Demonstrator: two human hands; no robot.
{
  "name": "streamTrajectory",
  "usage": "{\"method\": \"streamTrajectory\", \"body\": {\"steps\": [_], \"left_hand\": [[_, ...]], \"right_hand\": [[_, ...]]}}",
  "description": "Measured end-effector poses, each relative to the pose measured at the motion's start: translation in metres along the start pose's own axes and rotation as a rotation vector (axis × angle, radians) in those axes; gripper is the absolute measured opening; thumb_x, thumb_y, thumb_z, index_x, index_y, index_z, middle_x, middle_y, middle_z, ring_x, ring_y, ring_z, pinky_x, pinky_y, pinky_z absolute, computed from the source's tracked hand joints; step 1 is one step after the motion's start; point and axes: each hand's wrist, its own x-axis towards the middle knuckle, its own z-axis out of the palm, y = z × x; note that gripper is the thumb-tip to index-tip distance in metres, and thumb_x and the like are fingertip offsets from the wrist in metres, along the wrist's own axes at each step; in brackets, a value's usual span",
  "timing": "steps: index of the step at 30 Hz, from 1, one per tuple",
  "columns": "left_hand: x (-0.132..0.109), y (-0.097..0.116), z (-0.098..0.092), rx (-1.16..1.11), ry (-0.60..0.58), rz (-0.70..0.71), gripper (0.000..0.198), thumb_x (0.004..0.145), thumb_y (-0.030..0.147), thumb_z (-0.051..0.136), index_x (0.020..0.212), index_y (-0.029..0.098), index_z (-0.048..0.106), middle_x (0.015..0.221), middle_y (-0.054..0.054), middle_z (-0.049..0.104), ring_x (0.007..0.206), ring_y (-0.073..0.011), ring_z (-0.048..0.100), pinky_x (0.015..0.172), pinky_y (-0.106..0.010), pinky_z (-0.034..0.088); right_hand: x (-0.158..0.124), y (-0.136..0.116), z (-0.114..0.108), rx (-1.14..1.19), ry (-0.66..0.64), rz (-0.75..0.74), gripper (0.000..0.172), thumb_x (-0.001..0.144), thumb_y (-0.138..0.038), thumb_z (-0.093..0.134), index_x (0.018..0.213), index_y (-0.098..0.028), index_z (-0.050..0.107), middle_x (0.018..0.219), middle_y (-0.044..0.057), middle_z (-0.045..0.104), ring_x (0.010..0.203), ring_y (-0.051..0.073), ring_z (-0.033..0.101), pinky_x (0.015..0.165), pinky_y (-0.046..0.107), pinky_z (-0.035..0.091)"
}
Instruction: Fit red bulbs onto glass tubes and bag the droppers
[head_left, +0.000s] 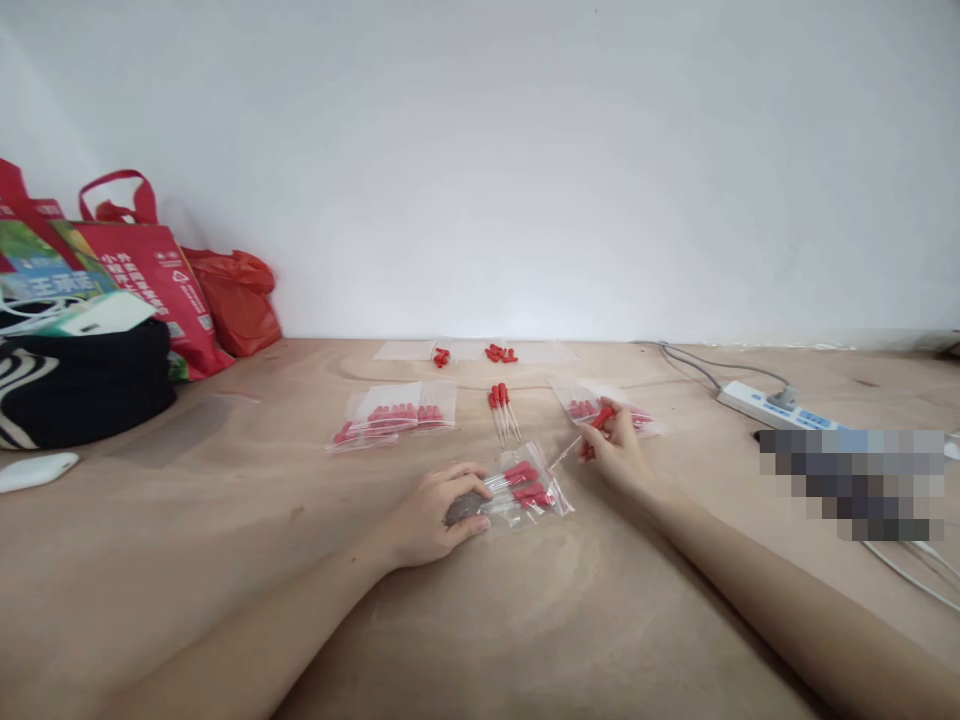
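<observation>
My left hand [439,515] is closed around the lower end of a clear zip bag [517,512] on the table. Several droppers with red rubber bulbs [529,492] lie inside that bag. Between thumb and fingers, my right hand [621,445] pinches another dropper [602,416]; its thin clear tube points down and left toward the bag's zip end. Just beyond the bag, several loose droppers [500,397] lie side by side, bulbs away from me. Filled zip bags [390,412] overlap to the left, and more filled bags [581,408] lie partly behind my right hand.
Small piles of red bulbs [501,353] and flat clear bags [405,350] lie by the wall. At left are a red shopping bag [142,270], a black bag [82,380] and a white object [37,472]. A power strip [772,405] with cables sits right.
</observation>
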Motion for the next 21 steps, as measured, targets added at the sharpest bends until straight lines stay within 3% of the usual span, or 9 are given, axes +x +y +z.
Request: {"method": "streamTrajectory", "body": {"steps": [11,18,21], "left_hand": [[0.000,-0.002,0.001,0.086,0.068,-0.015,0.017,0.072,0.036,0.057,0.077,0.020,0.051,0.110,-0.004,0.055,0.099,-0.0214,0.053,0.082,-0.035,0.041],[0.001,-0.004,0.002,0.108,0.078,0.003,0.021,0.072,0.039,0.057,0.082,0.021,0.056,0.112,-0.004,0.056,0.103,-0.0227,0.051,0.086,-0.036,0.041],[0.001,-0.004,0.002,0.131,0.080,0.015,0.025,0.074,0.041,0.055,0.091,0.023,0.058,0.114,-0.004,0.056,0.110,-0.0232,0.047,0.091,-0.037,0.038]], "right_hand": [[-0.031,-0.005,0.010,0.110,0.005,-0.038,0.057,0.067,-0.046,0.058,0.111,-0.025,0.027,0.073,-0.004,0.045,0.055,0.011,0.054,0.052,0.028,0.049],[-0.035,-0.008,0.014,0.239,-0.142,0.105,0.042,0.069,-0.051,0.053,0.097,-0.023,0.039,0.069,-0.002,0.050,0.059,0.013,0.056,0.055,0.028,0.048],[-0.035,-0.009,0.012,0.158,-0.194,0.152,0.039,0.064,-0.049,0.058,0.088,-0.019,0.048,0.062,-0.003,0.050,0.052,0.010,0.051,0.051,0.026,0.044]]}}
